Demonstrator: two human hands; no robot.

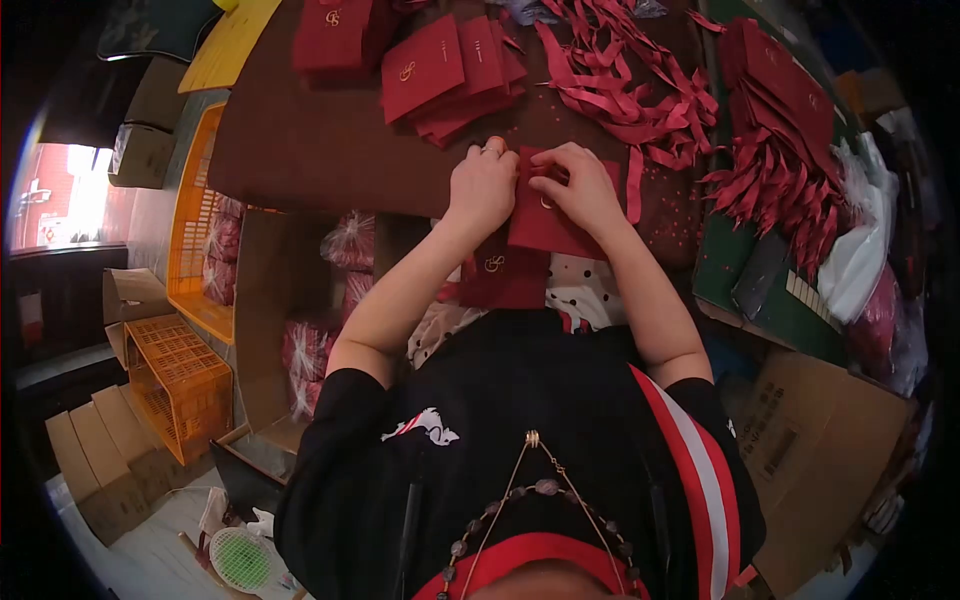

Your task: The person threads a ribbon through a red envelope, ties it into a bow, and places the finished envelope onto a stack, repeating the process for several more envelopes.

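1. A flat red packet point(540, 230) lies at the near edge of the brown table point(300, 140), in front of the person. It looks nearly square, so its long axis is hard to tell.
2. The right hand point(580, 188) is nearer: it lies over the packet's far half, thumb and forefinger bent towards each other with a gap showing. Whether it pinches anything, I cannot tell.
3. The left hand point(483, 187) is at the packet's left edge, fingers curled; whether they grasp that edge is hidden.
4. The right hand partly covers the packet's gold mark.
5. Nearer, a second red packet point(515, 285) sits partly beneath the first, its far part covered.
6. Farther left is a fanned stack of red packets point(425, 75); farther right, tangled red ribbons point(620, 90), cut off at the far edge.
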